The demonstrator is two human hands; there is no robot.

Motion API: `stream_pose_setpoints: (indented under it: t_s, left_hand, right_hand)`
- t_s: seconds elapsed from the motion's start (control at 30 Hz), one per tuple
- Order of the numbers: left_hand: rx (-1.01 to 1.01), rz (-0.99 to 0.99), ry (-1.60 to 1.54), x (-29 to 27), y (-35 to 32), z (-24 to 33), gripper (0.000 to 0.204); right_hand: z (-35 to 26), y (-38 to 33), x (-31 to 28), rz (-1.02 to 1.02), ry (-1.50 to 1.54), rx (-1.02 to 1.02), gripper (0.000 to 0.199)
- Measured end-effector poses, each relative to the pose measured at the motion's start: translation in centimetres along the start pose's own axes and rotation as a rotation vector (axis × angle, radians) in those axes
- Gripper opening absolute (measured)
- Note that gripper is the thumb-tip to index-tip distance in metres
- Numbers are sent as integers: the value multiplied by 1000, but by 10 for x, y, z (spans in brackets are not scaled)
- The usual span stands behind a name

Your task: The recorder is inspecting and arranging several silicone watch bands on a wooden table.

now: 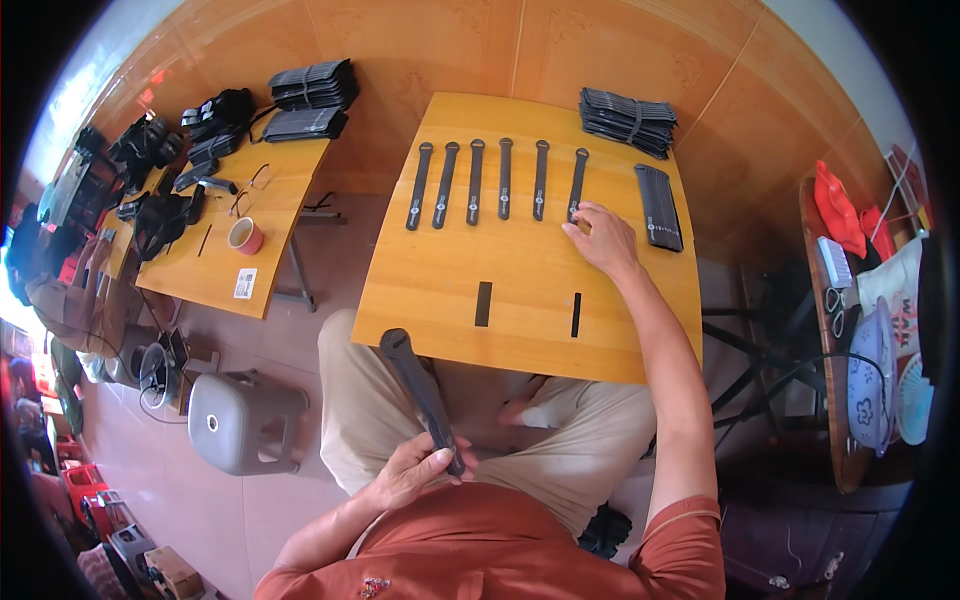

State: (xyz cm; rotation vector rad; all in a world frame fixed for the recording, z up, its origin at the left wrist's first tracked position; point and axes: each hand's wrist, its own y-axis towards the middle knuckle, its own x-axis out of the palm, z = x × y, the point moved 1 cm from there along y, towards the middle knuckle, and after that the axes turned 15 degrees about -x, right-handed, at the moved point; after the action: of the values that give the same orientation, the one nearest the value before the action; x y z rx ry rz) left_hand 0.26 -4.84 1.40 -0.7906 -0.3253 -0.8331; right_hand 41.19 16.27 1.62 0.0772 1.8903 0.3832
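"Where's the right hand?"

"At the sixth black strap, rightmost in the row on the worktop. Its fingertips are on the near end; whether they pinch it or only rest on it, I can't tell."

"And the left hand?"

"Closed round the lower end of a strap bundle, above the lap, with the slotted head pointing up towards the near edge."

"How would you handle this step well?"

"It looks like placing or straightening. I'd guide the strap by its tip, press lightly so it lies flat, and match its angle to the fifth strap; it seems to lean a touch more. I'd lift the fingers straight up, since dragging could skew it. And I'd keep the bundle low, so it doesn't brush the row."

"What does the sixth strap look like?"

"Slim, flat and dark, with a slotted head at the far end and a pale mark near the rounded tip, partly hidden by the fingers. The others in the row look alike, heads all pointing away from the person."
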Motion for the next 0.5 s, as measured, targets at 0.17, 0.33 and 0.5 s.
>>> stream_pose_setpoints:
  t_s: [0.17,0.33,0.5]
  left_hand:
    - [104,70,59,0,3,2,41]
    - [191,409,120,-5,20,20,51]
    - [324,310,-151,-13,37,33,37]
  right_hand:
    - [-56,-31,-17,134,158,10,30]
    - [-162,-102,-22,-16,766,-22,31]
    - [-219,-145,-8,-28,851,-233,32]
